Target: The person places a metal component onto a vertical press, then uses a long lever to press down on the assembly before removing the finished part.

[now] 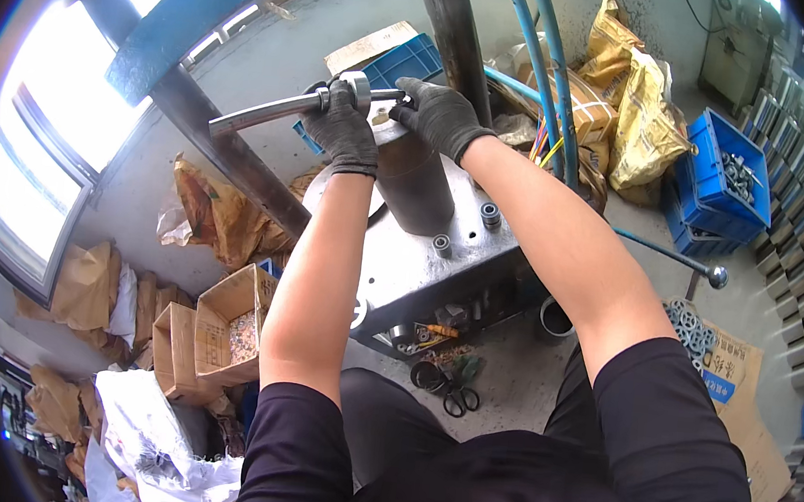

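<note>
A long metal shaft (266,114) with a wide ring (356,92) around it is held tilted above a dark steel cylinder (414,185). My left hand (343,129), in a dark grey glove, is closed around the shaft beside the ring. My right hand (442,119), gloved the same way, has its fingers bent around the shaft's thin right end; the exact fingertip contact is partly hidden. The cylinder stands upright on a metal press table (401,265). Near its foot are a small bearing (442,245) and a short stack of ring parts (490,215).
Dark press columns (454,36) and blue hoses (543,63) rise behind my hands. A ball-ended lever (716,277) juts out at right. Blue bins (726,174) hold metal parts; cardboard boxes (234,318) stand at left. Scissors (460,400) lie below the table.
</note>
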Available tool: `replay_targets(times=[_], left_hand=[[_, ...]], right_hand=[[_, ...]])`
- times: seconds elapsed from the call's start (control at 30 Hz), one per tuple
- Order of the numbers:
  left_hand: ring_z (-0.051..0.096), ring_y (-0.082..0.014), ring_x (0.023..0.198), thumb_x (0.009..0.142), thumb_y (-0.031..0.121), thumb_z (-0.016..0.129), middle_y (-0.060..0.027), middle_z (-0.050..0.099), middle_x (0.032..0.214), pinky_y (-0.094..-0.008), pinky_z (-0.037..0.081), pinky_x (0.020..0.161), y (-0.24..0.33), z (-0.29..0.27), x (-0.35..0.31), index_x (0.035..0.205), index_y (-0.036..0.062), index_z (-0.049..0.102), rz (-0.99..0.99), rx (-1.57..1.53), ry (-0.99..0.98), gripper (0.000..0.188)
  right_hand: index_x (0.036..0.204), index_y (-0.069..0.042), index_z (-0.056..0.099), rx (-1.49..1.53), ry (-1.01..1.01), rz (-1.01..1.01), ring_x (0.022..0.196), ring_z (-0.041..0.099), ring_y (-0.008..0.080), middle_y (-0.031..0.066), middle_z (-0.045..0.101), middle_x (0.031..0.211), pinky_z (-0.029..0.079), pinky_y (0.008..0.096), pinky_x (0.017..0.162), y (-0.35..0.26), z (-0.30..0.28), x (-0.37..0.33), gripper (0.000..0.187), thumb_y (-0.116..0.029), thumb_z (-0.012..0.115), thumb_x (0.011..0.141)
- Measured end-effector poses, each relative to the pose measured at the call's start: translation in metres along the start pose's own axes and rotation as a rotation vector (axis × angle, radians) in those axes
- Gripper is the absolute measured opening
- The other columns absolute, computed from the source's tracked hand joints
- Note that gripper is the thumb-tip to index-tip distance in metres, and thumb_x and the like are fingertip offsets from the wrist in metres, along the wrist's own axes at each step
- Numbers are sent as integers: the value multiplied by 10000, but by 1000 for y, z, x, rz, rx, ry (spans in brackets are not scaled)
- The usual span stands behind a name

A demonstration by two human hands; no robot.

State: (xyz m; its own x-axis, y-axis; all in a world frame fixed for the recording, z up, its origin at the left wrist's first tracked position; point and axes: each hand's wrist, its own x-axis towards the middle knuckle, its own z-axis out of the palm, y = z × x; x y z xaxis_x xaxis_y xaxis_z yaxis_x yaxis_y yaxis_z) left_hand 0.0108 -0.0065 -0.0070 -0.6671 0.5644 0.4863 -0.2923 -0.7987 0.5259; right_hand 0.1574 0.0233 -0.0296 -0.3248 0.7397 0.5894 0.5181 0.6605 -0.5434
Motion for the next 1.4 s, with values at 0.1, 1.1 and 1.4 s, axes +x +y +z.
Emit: replay_targets(times=[0.1, 1.1, 1.4], left_hand=[[690, -156, 831, 889, -115, 683, -27, 622, 954, -353, 681, 708, 2, 5, -2, 969, 96, 513, 27, 69, -27, 282], [668, -184, 675, 874, -101, 634, -90, 623, 858, -331, 631, 586, 29, 45, 9, 928, 17, 523, -51, 487, -377, 170], [699, -167, 679, 835, -87, 681, -81, 666, 803, -300, 616, 606, 38, 41, 18, 909, 6, 589, -17, 708, -416, 151]], right_hand=[[1339, -141, 676, -1, -32, 40, 1096, 725, 321, 131, 772, 1139, 558, 437, 973, -3, -3, 0, 460, -386, 743, 955], [1327, -99, 628, 36, 7, -232, 1093, 702, 388, 174, 706, 1200, 553, 461, 980, -21, -52, -89, 358, -199, 644, 983], [984, -68, 695, -608, -258, -318, 946, 694, 340, 130, 689, 965, 559, 473, 840, -17, -282, -245, 132, -95, 667, 858]])
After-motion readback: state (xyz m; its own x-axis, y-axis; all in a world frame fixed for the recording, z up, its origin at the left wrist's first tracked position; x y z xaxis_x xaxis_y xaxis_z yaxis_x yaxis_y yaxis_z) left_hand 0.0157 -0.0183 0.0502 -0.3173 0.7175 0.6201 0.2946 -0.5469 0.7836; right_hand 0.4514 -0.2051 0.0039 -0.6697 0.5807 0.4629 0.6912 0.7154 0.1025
